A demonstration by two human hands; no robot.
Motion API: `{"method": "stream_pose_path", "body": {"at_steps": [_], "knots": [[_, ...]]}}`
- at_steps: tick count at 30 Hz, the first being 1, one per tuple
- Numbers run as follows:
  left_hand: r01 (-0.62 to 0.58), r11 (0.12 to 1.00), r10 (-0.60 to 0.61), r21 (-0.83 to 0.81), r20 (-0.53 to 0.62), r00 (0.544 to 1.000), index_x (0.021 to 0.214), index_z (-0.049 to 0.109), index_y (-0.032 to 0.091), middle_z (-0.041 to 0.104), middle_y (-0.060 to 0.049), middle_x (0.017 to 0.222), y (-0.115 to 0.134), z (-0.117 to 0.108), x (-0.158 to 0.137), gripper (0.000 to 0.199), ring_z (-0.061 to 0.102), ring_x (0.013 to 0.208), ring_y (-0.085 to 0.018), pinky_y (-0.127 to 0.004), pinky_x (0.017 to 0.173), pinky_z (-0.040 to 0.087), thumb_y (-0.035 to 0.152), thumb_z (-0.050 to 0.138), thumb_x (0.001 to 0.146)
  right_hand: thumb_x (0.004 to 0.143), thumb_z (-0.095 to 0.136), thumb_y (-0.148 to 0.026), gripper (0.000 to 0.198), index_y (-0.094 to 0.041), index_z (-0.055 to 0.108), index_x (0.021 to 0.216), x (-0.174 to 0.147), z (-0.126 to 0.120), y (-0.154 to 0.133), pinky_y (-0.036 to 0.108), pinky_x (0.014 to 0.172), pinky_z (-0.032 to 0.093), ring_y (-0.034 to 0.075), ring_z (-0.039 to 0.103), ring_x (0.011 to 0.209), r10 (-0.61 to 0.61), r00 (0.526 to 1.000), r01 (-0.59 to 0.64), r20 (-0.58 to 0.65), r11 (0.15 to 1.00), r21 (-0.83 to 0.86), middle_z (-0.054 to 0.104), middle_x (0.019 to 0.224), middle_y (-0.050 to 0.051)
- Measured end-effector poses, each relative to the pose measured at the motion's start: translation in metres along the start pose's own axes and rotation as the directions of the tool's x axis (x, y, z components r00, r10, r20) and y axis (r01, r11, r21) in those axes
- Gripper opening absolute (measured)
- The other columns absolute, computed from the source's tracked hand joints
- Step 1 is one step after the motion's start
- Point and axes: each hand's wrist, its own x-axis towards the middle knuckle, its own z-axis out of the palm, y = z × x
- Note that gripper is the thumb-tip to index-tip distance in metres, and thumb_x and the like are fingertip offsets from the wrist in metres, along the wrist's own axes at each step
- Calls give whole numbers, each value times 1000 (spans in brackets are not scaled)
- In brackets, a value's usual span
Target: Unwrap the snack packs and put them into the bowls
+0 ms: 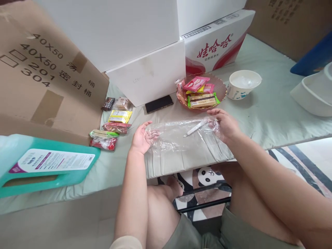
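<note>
A clear plastic bag [168, 145], thin and crinkled, spans the space between my two hands just over the front of the cloth-covered table. My left hand [141, 138] grips the bag's left end, with some fingers seen through the film. At the opposite end, my right hand [226, 125] has the film bunched in its fingers. A slim white strip with a pointed end [194, 128] shows at the bag's right part; whether it lies in, on or under the film I cannot tell. Just beyond my right hand stands a pinkish ribbed bowl [220, 88] holding several wrapped snacks [202, 101].
Wrapped snacks [119, 116] lie in a column at the left, beside a large carton [52, 103] and a green liquid jug [52, 164]. A black phone [159, 104] rests before white boxes [150, 72]. Right of the bowl are a paper tub [240, 93] and a white container [311, 98].
</note>
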Motion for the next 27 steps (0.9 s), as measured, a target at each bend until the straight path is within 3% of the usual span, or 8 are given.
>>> {"method": "stream_pose_path", "body": {"at_steps": [4, 8, 13, 15, 18, 22, 25, 27], "knots": [[-46, 989, 42, 138, 33, 999, 117, 56, 25, 76, -5, 85, -4, 2, -2, 55, 72, 62, -16, -17, 46, 46, 32, 80, 69, 78, 63, -48, 37, -29, 59, 110, -6, -5, 3, 27, 54, 52, 15, 67, 76, -82, 990, 97, 115, 988, -125, 61, 127, 5], [-137, 956, 142, 258, 1, 990, 116, 56, 25, 76, -2, 88, -10, 5, -3, 55, 59, 44, -9, -14, 34, 28, 25, 80, 67, 69, 74, -29, 55, -30, 58, 122, -13, -13, 6, 27, 53, 49, 12, 63, 68, -230, 958, 283, 172, 858, -429, 57, 134, 7], [-199, 961, 194, 193, 44, 980, 103, 56, 24, 73, 2, 81, -7, 5, -8, 44, 36, 34, -1, -14, 32, 16, 25, 80, 66, 72, 67, -18, 33, -25, 66, 105, -17, -21, 0, 35, 71, 54, 13, 60, 66, -539, 837, 460, 96, 598, -657, 62, 115, 7], [-161, 974, 146, 157, 106, 984, 97, 57, 23, 72, 2, 80, -4, 5, -12, 42, 30, 34, 0, -14, 32, 13, 25, 83, 64, 75, 68, -21, 25, -25, 65, 100, -20, -17, -3, 37, 77, 54, 16, 63, 73, -571, 807, 534, 149, 600, -595, 65, 106, 6], [-90, 985, 58, 148, 208, 976, 88, 58, 21, 73, 1, 81, -3, 11, -19, 38, 23, 32, 2, -16, 31, 10, 26, 86, 62, 78, 69, -34, 25, -26, 61, 101, -23, 2, -5, 38, 83, 55, 21, 67, 89, -363, 835, 516, 413, 776, -362, 69, 97, 5], [-56, 977, -19, 205, 349, 937, 82, 60, 18, 74, -3, 84, -6, 23, -27, 34, 23, 30, 2, -17, 30, 9, 31, 87, 64, 66, 81, -42, 54, -25, 62, 113, -21, 36, -4, 37, 89, 53, 24, 66, 109, -56, 678, 426, 733, 842, -331, 72, 113, 6], [-80, 977, -4, 198, 391, 920, 90, 62, 18, 75, -4, 84, -6, 23, -26, 35, 30, 30, 1, -18, 29, 17, 30, 86, 67, 66, 81, -36, 38, -22, 68, 98, -20, 46, -1, 31, 72, 50, 19, 67, 80, 177, 562, 440, 808, 763, -473, 74, 86, 2], [-135, 988, 107, 69, 311, 944, 100, 62, 20, 75, -2, 86, -3, 18, -21, 39, 42, 34, -2, -16, 31, 28, 25, 84, 68, 73, 74, -34, 18, -20, 65, 80, -23, 43, 2, 28, 62, 45, 15, 60, 62, 277, 530, 384, 801, 764, -518, 66, 65, -2]]}}
